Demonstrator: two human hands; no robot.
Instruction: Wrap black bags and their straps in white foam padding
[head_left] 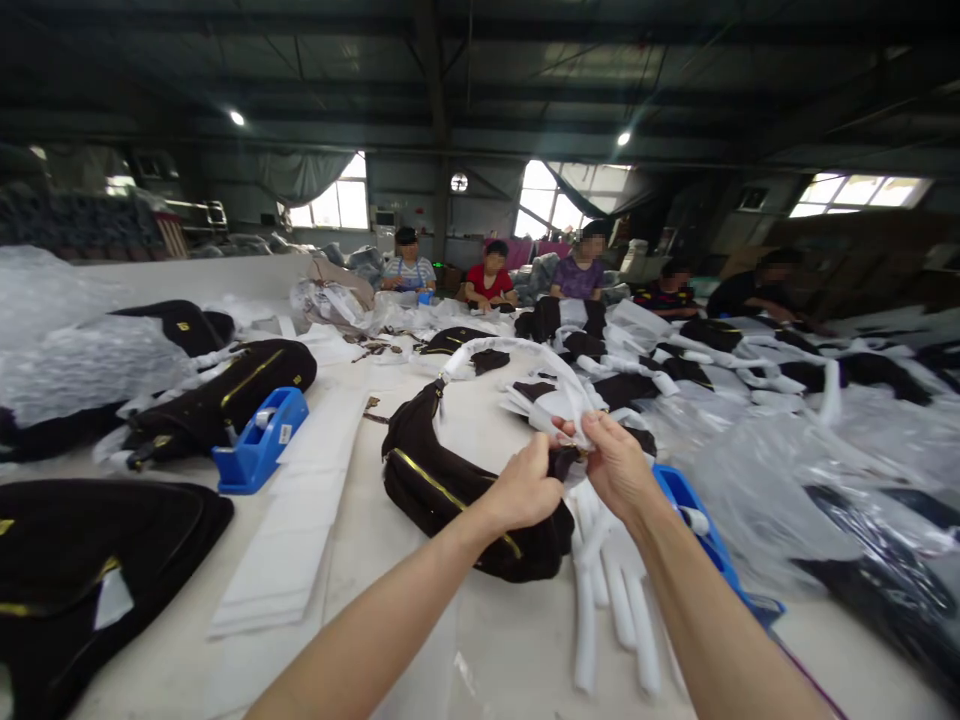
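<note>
Black bag (450,490) with gold zip is lying flat on the table (510,650), its near corner sitting directly under the fingers. Its strap (487,347) is arching up and away beyond the fingertips, already sleeved in white along most of the loop. Both hands are meeting at the strap's end, where it joins the bag. Left hand (525,490) is closing tight, thumb and forefinger pinching the strap end by its dark fitting. Right hand (619,465) is pinching the loose white wrap (559,405) just above, fingers nearly shut on it. Judging by this, the step in hand is finishing the sleeve at the last bare stretch of strap. The next move is calling for tension on the wrap while the left pinch is steadying the fitting, plus something to fix the tail. White foam strips (600,590) are lying just below the fingers. A blue tape dispenser (694,500) is sitting right of the right hand's fingers, partly hidden by the wrist. Further right, clear plastic bags (750,480) are piling up. Well left of the fingers, white sheets (300,520), a second dispenser (259,440) and more black bags are lying. Far beyond the fingertips, other people (491,275) are sitting at the table's end.
</note>
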